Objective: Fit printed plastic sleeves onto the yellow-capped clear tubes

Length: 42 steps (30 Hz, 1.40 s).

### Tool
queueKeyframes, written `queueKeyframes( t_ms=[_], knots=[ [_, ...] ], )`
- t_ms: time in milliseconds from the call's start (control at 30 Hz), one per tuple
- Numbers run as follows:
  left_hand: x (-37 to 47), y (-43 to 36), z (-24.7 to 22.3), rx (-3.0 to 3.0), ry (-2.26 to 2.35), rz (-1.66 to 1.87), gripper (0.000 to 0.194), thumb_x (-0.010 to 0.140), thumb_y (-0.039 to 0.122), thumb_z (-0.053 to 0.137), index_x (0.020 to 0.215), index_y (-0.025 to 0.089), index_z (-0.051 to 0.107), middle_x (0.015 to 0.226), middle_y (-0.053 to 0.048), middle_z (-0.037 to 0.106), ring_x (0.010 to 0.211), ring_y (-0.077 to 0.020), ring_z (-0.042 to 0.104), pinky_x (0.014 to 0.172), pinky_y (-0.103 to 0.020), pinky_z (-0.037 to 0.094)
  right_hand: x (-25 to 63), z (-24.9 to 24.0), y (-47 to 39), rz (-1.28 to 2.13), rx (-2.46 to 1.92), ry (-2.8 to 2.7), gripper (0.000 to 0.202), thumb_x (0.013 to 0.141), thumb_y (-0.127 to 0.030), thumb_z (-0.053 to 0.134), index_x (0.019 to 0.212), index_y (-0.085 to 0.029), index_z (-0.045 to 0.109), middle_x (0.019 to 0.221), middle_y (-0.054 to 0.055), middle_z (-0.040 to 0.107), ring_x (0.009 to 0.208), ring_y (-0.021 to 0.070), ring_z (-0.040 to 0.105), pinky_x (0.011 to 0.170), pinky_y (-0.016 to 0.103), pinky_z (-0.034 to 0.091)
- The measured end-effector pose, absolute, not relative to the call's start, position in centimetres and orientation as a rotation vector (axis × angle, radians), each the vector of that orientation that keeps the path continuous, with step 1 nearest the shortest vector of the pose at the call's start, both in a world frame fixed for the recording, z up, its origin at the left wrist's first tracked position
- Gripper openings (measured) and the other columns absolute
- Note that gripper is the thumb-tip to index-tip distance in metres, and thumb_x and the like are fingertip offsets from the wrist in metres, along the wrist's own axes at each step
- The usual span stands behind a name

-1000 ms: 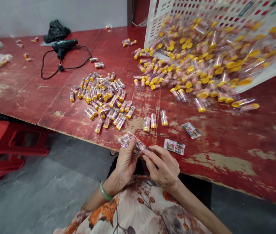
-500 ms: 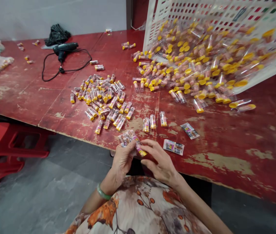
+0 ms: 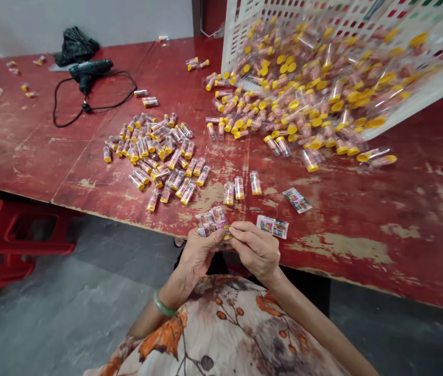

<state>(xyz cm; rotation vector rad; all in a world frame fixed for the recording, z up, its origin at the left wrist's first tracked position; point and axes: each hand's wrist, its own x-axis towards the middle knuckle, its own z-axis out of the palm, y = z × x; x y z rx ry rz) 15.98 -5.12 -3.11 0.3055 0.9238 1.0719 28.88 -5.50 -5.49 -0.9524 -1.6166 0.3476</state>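
My left hand [image 3: 199, 255], a green bangle on its wrist, is closed on a few printed plastic sleeves [image 3: 204, 223]. Beside them, under its thumb, lies a small clear tube [image 3: 220, 218] wrapped in a printed sleeve, its yellow end toward me. The fingers of my right hand [image 3: 257, 249] pinch that lower end; the fingertips partly hide it. Two flat printed sleeves, one nearer [image 3: 272, 226] and one farther [image 3: 297, 200], lie on the table to the right. Three sleeved tubes [image 3: 239, 188] stand apart just beyond my hands.
A heap of sleeved tubes [image 3: 158, 151] lies left of centre on the worn red table [image 3: 334, 209]. A tipped white basket [image 3: 401, 117] spills yellow-capped tubes at the right. A corded heat gun [image 3: 88, 70] and black bag [image 3: 75, 46] lie back left. Red stools [image 3: 13, 230] stand below.
My right hand has closed from spread fingers into a pinch at the tube's lower end. The view has shifted slightly, so the table contents sit higher and further left.
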Motion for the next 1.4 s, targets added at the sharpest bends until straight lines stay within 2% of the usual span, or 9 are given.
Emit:
queueKeyframes(
  t_ms=[133, 267, 433, 600, 800, 1000, 1100, 1267, 1400],
  knots=[
    [16.1, -5.0, -3.1, 0.313, 0.92, 1.096, 0.028, 0.055, 0.021, 0.084, 0.077, 0.013, 0.068, 0.073, -0.002, 0.068, 0.062, -0.0104, 0.059, 0.062, -0.023, 0.048, 29.2, -5.0, -5.8, 0.289, -0.98, -1.682, 0.023, 0.076, -0.007, 0.065, 0.096, -0.019, 0.066, 0.087, 0.007, 0.069, 0.076, 0.0157, 0.068, 0.068, 0.026, 0.058],
    [16.5, -4.9, -2.7, 0.347, 0.935, 1.118, 0.028, 0.056, 0.021, 0.084, 0.079, 0.013, 0.069, 0.076, -0.002, 0.069, 0.065, -0.0113, 0.061, 0.065, -0.023, 0.048, 29.0, -4.5, -6.0, 0.251, -1.037, -1.679, 0.037, 0.071, -0.017, 0.074, 0.106, -0.015, 0.063, 0.091, 0.011, 0.069, 0.084, 0.0206, 0.067, 0.074, 0.031, 0.058],
    [16.7, -4.6, -2.8, 0.304, 0.995, 1.128, 0.029, 0.058, 0.029, 0.083, 0.077, 0.013, 0.068, 0.076, -0.003, 0.069, 0.062, -0.0114, 0.061, 0.061, -0.023, 0.048, 29.0, -3.9, -6.2, 0.248, -1.124, -1.635, 0.023, 0.077, -0.015, 0.066, 0.099, -0.019, 0.063, 0.086, 0.007, 0.069, 0.076, 0.0172, 0.067, 0.067, 0.027, 0.056],
    [16.5, -4.2, -3.2, 0.254, 1.022, 1.3, 0.029, 0.055, 0.025, 0.085, 0.076, 0.014, 0.069, 0.072, -0.001, 0.068, 0.062, -0.0111, 0.062, 0.064, -0.025, 0.051, 29.3, -3.9, -6.9, 0.307, -1.161, -1.639, 0.031, 0.075, -0.019, 0.07, 0.104, -0.02, 0.059, 0.086, 0.005, 0.068, 0.068, 0.0148, 0.065, 0.061, 0.026, 0.055],
    [16.4, -4.1, -3.9, 0.297, 1.121, 1.422, 0.024, 0.055, 0.028, 0.084, 0.067, 0.013, 0.069, 0.061, 0.0, 0.066, 0.051, -0.0098, 0.058, 0.052, -0.022, 0.049, 29.1, -4.0, -7.2, 0.362, -1.178, -1.667, 0.035, 0.076, -0.027, 0.071, 0.107, -0.019, 0.058, 0.087, 0.005, 0.068, 0.066, 0.0138, 0.063, 0.061, 0.025, 0.055],
    [16.6, -4.0, -4.1, 0.327, 1.195, 1.525, 0.021, 0.056, 0.027, 0.083, 0.065, 0.014, 0.07, 0.061, 0.002, 0.066, 0.052, -0.0083, 0.057, 0.054, -0.021, 0.048, 28.6, -3.8, -7.2, 0.315, -1.221, -1.637, 0.021, 0.08, -0.019, 0.065, 0.1, -0.02, 0.061, 0.083, 0.003, 0.07, 0.061, 0.0118, 0.064, 0.058, 0.022, 0.054],
    [16.9, -4.0, -4.3, 0.381, 1.228, 1.556, 0.019, 0.058, 0.027, 0.082, 0.065, 0.015, 0.07, 0.061, 0.002, 0.065, 0.053, -0.0081, 0.056, 0.055, -0.021, 0.048, 28.7, -4.1, -7.5, 0.283, -1.278, -1.654, 0.021, 0.08, -0.019, 0.064, 0.101, -0.019, 0.061, 0.077, 0.001, 0.069, 0.055, 0.0097, 0.061, 0.056, 0.02, 0.052],
    [17.3, -4.0, -5.1, 0.491, 1.246, 1.65, 0.016, 0.059, 0.026, 0.081, 0.066, 0.016, 0.071, 0.065, 0.001, 0.067, 0.058, -0.0086, 0.057, 0.062, -0.022, 0.048, 29.1, -4.6, -8.4, 0.162, -1.343, -1.808, 0.026, 0.082, -0.019, 0.062, 0.108, -0.019, 0.061, 0.081, 0.004, 0.07, 0.063, 0.0128, 0.064, 0.063, 0.022, 0.053],
    [17.3, -3.8, -5.1, 0.441, 1.222, 1.634, 0.017, 0.061, 0.028, 0.08, 0.067, 0.016, 0.07, 0.067, 0.002, 0.066, 0.062, -0.0091, 0.058, 0.066, -0.022, 0.048, 29.5, -3.9, -8.6, 0.255, -1.35, -1.694, 0.027, 0.08, -0.016, 0.063, 0.106, -0.021, 0.062, 0.083, 0.004, 0.069, 0.063, 0.0134, 0.063, 0.062, 0.025, 0.054]
  ],
)
